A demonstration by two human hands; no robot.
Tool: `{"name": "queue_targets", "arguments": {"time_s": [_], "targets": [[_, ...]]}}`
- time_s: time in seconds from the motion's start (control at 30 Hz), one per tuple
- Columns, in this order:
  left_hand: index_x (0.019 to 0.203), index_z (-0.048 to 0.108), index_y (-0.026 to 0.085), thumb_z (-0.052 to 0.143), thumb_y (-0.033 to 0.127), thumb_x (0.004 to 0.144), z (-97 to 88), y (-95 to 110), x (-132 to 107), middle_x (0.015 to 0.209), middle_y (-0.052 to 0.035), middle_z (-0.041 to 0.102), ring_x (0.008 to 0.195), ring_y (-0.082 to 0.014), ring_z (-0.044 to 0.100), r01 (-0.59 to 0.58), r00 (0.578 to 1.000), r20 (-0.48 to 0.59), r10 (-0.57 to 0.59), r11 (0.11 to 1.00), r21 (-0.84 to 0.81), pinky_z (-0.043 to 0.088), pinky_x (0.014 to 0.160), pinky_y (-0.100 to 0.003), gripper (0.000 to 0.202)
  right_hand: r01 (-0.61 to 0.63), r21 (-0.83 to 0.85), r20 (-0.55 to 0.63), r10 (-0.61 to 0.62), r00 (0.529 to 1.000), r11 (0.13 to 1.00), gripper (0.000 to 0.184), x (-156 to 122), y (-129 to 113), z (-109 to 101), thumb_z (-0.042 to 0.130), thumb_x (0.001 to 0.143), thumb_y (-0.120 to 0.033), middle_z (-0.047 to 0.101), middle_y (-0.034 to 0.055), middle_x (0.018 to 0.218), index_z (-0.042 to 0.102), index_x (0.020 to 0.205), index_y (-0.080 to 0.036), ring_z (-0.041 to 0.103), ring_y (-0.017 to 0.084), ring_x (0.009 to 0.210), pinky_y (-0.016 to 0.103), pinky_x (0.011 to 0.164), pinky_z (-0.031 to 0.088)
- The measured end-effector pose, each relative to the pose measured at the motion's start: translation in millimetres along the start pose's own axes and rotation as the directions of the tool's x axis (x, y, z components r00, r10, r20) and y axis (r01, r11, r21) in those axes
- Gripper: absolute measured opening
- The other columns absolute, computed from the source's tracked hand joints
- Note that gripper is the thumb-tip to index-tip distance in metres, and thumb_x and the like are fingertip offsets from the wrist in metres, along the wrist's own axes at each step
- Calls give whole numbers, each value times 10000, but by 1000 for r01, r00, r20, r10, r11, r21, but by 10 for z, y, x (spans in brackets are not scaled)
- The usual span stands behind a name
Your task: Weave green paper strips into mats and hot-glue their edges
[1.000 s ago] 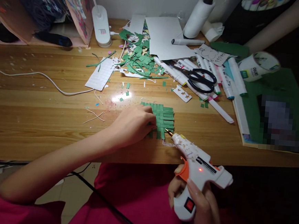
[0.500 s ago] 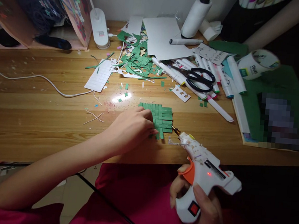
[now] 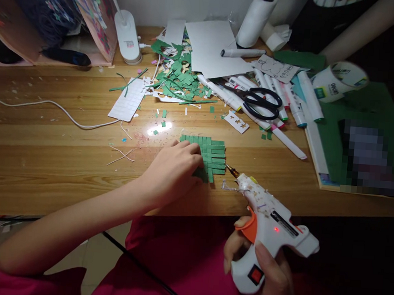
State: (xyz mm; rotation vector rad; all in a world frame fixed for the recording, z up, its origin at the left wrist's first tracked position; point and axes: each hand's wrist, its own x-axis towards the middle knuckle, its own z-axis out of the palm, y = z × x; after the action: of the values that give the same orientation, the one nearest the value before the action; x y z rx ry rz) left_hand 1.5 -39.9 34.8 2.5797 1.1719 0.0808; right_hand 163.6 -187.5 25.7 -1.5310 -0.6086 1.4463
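Observation:
A woven mat of green paper strips (image 3: 213,155) lies on the wooden table (image 3: 46,154) near its front edge. My left hand (image 3: 173,168) rests on the mat's left side, fingers curled and pressing the strips down. My right hand (image 3: 261,280) grips a white hot-glue gun (image 3: 266,225) with an orange trigger and a red light. Its brass nozzle points at the mat's lower right corner, a short way off it.
Green paper scraps (image 3: 178,80), white sheets, markers (image 3: 273,87) and black scissors (image 3: 258,102) crowd the back of the table. A white lamp base (image 3: 127,35) and its cable (image 3: 50,106) lie left. A green cutting mat (image 3: 365,133) is at right. Another person's arm (image 3: 359,28) reaches in.
The glue gun's nozzle has pulled back to the right from the mat's lower edge. My left hand has stayed on the strips, its fingers shifting slightly.

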Motion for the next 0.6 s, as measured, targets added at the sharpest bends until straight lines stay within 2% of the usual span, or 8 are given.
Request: {"name": "queue_targets", "arguments": {"time_s": [0.1,0.23,0.3,0.4,0.5,0.6], "targets": [[880,694,188,648,366,792,-31,26,0,933,-55,639,871,-225,557,-3,1000,20,3,1000,-4,364,763,-343,203,26,2,-10,-26,1000,1000,327,-1,5,-1,481,802,-525,555,-26,438,484,941,-229,442,155,346,268,400,326],[808,698,152,437,486,907,-87,97,71,881,-87,648,875,-225,564,37,997,69,-38,999,15,353,758,-342,435,31,27,-20,-31,999,999,317,1,-7,-14,494,791,-528,574,-26,442,484,924,-240,437,149,340,257,391,314],[784,692,133,367,529,914,-100,127,109,860,-101,649,863,-230,567,42,996,77,-47,997,57,350,757,-349,529,29,30,-24,-28,999,999,329,7,-18,-25,509,778,-529,576,-22,446,490,928,-237,433,150,336,253,377,298],[773,672,128,466,598,842,-95,139,144,860,-94,648,848,-239,575,-14,996,94,3,993,116,361,743,-349,517,-8,-2,-33,8,999,1000,326,17,-31,-30,493,781,-526,562,-6,438,515,884,-218,460,166,360,269,390,327],[883,642,134,644,516,758,-86,129,155,886,-69,652,809,-225,591,-70,992,115,56,989,129,384,692,-323,401,-62,-32,-63,60,996,998,320,21,-45,-11,473,786,-520,517,-18,412,535,830,-209,480,174,388,284,433,372],[929,619,156,670,359,760,-87,128,159,880,-48,660,781,-200,600,-90,990,122,77,990,104,391,644,-294,268,-78,-75,-123,68,990,994,305,20,-63,20,497,765,-504,495,-33,411,545,795,-204,456,154,393,268,438,359]]}}
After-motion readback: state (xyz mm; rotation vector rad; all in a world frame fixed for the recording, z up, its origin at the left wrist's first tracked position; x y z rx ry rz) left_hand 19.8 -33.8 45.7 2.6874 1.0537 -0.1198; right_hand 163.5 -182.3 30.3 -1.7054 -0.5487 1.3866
